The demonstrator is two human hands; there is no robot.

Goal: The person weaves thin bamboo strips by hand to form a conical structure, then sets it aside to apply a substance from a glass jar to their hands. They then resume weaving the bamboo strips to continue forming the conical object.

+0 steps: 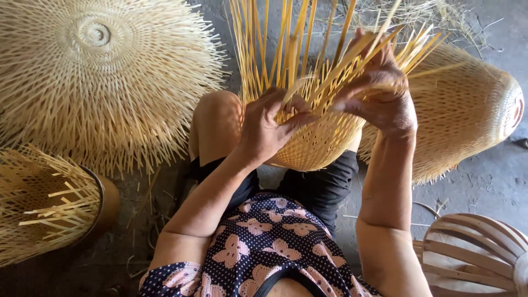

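No packages, labels, signs or screens are to be seen anywhere in the view.
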